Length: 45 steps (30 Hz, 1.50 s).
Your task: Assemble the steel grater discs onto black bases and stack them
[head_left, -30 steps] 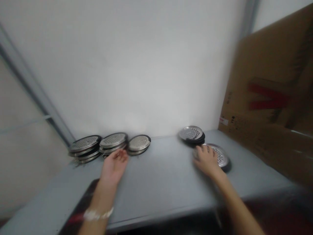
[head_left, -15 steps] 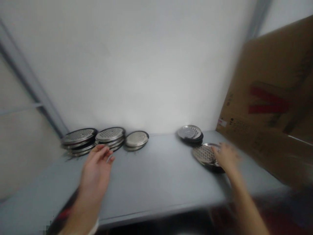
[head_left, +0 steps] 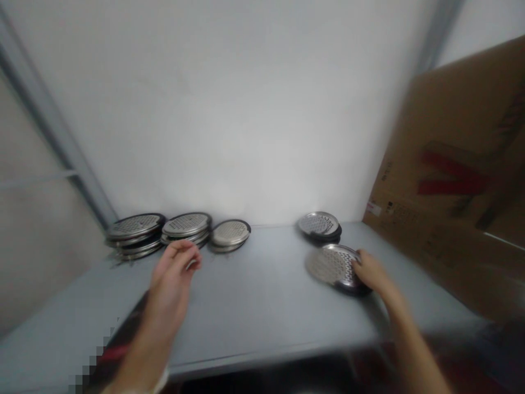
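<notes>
The right hand (head_left: 369, 271) gripped the right rim of a perforated metal disc (head_left: 330, 264), fingers curled over the edge and pinching it. The disc lay slightly tilted near the tabletop's (head_left: 262, 306) back right corner, just in front of a small stack of discs (head_left: 319, 225). The left hand (head_left: 176, 269) hovered left of centre, fingers loosely curled with the thumb close to the forefinger; I could not tell whether they pinched anything. Three more disc stacks (head_left: 186, 226) lined the back edge at left. A cardboard box (head_left: 451, 180) stood at the right edge.
</notes>
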{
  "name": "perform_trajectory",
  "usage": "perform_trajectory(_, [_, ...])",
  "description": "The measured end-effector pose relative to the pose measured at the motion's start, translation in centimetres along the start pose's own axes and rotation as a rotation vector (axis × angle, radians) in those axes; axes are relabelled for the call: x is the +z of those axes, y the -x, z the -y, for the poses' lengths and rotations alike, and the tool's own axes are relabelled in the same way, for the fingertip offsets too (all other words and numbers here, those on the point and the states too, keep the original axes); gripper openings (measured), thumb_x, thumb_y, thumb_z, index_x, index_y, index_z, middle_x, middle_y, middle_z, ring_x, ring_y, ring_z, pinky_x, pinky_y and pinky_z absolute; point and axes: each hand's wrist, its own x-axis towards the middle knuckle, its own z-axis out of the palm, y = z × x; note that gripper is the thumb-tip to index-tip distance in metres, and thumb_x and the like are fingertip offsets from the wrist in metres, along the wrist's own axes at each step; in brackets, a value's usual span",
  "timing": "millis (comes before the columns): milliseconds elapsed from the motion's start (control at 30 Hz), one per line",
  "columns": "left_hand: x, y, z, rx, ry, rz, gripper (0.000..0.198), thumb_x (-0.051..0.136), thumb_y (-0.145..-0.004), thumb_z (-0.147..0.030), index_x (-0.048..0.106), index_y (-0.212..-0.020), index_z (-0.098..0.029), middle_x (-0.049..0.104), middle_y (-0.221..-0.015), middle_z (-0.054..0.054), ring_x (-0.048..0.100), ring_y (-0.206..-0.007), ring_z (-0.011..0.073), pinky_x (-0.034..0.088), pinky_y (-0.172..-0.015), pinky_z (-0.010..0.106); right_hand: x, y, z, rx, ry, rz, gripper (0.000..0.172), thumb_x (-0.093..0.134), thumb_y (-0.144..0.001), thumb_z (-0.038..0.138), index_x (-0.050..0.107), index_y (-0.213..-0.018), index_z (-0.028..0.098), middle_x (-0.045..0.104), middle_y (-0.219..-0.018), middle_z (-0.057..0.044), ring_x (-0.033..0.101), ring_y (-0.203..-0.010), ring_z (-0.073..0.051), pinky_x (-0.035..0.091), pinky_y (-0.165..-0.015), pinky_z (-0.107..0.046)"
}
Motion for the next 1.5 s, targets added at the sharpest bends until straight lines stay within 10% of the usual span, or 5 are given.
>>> perform_trajectory(367, [0.3, 2.1, 5.1, -0.012, -0.856, 0.801, 0.042, 0.060, -0.089, -0.040, 0.063, -0.128, -0.023, 0.073, -0.117, 0.011, 0.071, -0.092, 0.0249, 0.053, -0.087, 0.037, 0.9, 2.3, 6.8, -0.401, -0.332, 0.099, 0.042, 0.038, -0.097, 0.021, 0.060, -0.131, 0.012, 0.065, -0.135, -0.016, 0.060, -0.125, -0.024, 0.043, -0.109, -0.039])
perform_trajectory(700, [-0.4, 1.1, 9.9, -0.111, -0.935, 0.739, 0.059, 0.050, -0.091, -0.037, 0.046, -0.146, -0.015, 0.067, -0.129, 0.016, 0.072, -0.091, 0.0233, 0.056, -0.085, 0.035, 2.1, 3.9, 9.4, -0.462, -0.423, 0.170, 0.033, 0.049, -0.089, 0.016, 0.068, -0.116, 0.011, 0.070, -0.115, -0.016, 0.065, -0.107, -0.026, 0.048, -0.099, -0.039])
perform_trajectory(1100, [-0.1, 0.7, 10.0, -0.056, -0.924, 0.791, 0.048, 0.050, -0.093, -0.043, 0.058, -0.132, -0.017, 0.068, -0.132, 0.013, 0.063, -0.122, 0.0297, 0.045, -0.109, 0.042, 2.9, 5.5, 12.1, -0.666, -0.660, 0.344, 0.058, 0.053, -0.082, 0.009, 0.060, -0.139, 0.021, 0.064, -0.135, -0.010, 0.056, -0.125, -0.025, 0.038, -0.114, -0.044])
perform_trajectory(1500, [-1.9, -0.9, 9.9, -0.144, -0.871, 0.820, 0.046, 0.048, -0.093, -0.046, 0.058, -0.127, -0.017, 0.072, -0.126, 0.011, 0.065, -0.118, 0.0282, 0.045, -0.108, 0.041, 3.2, 4.7, 10.8, -0.564, -0.474, 0.188, 0.057, 0.048, -0.078, 0.003, 0.061, -0.132, 0.016, 0.065, -0.128, -0.012, 0.058, -0.123, -0.021, 0.041, -0.111, -0.035])
